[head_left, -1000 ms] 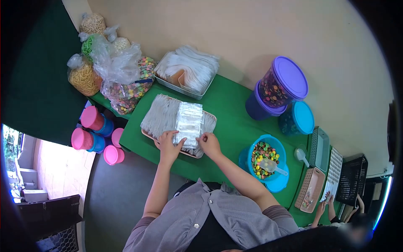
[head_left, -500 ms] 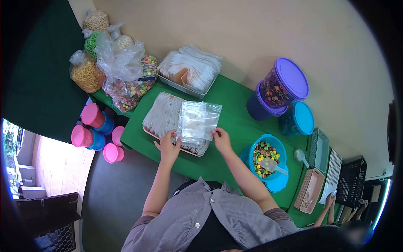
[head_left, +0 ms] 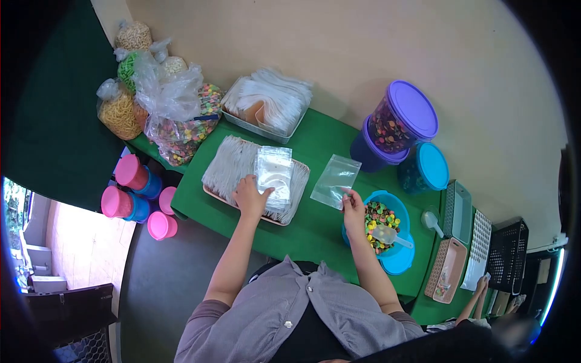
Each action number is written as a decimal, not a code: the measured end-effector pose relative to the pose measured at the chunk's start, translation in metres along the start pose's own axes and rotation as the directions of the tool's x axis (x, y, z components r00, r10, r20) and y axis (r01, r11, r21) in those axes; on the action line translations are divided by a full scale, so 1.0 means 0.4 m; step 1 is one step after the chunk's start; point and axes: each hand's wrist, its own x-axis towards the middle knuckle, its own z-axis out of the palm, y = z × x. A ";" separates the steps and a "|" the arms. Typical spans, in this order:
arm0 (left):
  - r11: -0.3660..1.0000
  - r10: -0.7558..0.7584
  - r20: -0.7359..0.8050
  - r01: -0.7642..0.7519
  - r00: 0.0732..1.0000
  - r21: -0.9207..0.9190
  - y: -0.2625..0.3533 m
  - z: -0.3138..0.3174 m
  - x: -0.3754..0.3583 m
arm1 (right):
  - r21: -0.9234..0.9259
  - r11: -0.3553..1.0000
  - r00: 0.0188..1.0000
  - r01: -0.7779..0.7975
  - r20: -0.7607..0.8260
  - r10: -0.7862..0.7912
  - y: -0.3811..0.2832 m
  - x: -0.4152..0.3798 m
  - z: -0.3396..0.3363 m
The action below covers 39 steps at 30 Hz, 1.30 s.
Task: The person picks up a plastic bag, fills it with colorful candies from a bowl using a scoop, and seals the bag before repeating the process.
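Note:
My right hand (head_left: 353, 209) pinches the lower corner of a clear plastic bag (head_left: 336, 180), flat and apparently with nothing in it, held over the green table beside the blue tub. My left hand (head_left: 250, 196) grips the left edge of a small stack of clear plastic bags (head_left: 275, 172), thumb on top. That stack lies over a tray (head_left: 301, 187) packed with rows of white-looking bags (head_left: 229, 168). Right of my right hand, the blue tub (head_left: 384, 196) contains multicoloured round pieces (head_left: 376, 218) and a clear scoop (head_left: 390, 236).
Behind stands another tray of bags (head_left: 269, 100). Large snack bags (head_left: 175, 130) fill the back left, above pink-lidded containers (head_left: 131, 171). Purple tubs (head_left: 404, 118) and a blue-lidded tub (head_left: 425, 166) stand back right. Another person's hands (head_left: 481, 284) work near baskets (head_left: 446, 269).
My right hand has moved right, drawing one plastic bag off the stack toward the blue tub. My left hand stays at the stack, now reaching further over its edge.

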 end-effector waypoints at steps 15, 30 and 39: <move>0.819 -0.171 0.023 0.155 0.985 -0.553 -0.273 -0.116 0.193 | 0.071 0.997 0.999 -0.030 0.032 0.028 -0.001 -0.024 -0.005; 0.947 0.253 -0.276 -0.296 0.927 -0.123 -0.060 -0.140 0.104 | 0.119 0.992 0.958 0.046 0.276 -0.078 -0.105 -0.063 0.030; -0.054 0.328 0.494 0.538 0.805 -0.841 0.253 -0.164 -0.098 | -0.025 0.994 0.860 0.102 0.505 -0.075 -0.207 -0.141 -0.017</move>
